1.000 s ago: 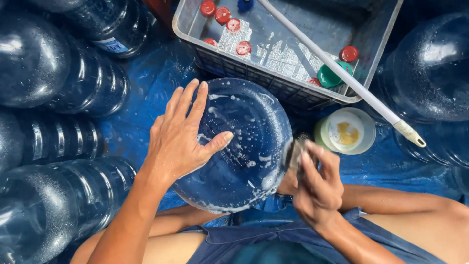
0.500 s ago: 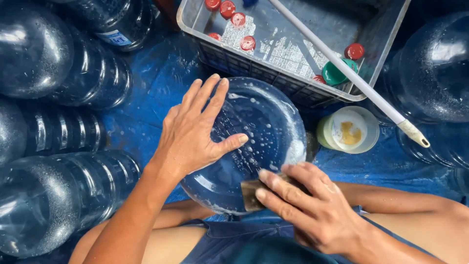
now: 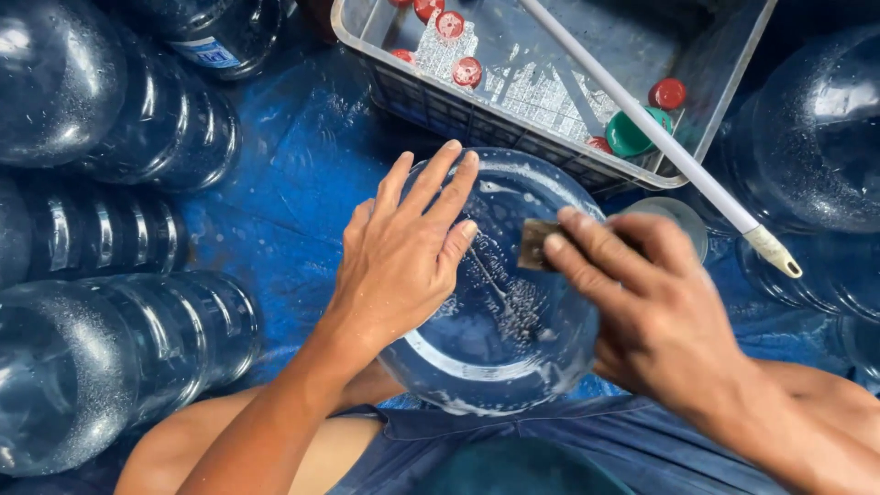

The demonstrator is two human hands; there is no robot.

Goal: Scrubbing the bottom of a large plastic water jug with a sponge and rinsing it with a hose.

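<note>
Blue plastic water jug [image 3: 513, 348] sits bottom-up between the person's knees at centre. Left hand [image 3: 403, 257] lies flat on it, fingers spread. Right hand [image 3: 642, 302] pinches a scrub pad [image 3: 539, 244] against it, crate [image 3: 550, 82] at twelve o'clock.

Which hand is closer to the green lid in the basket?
Right. The right hand sits just below the green lid, scrubbing the jug's base with a sponge. The left hand lies flat farther left.
</note>
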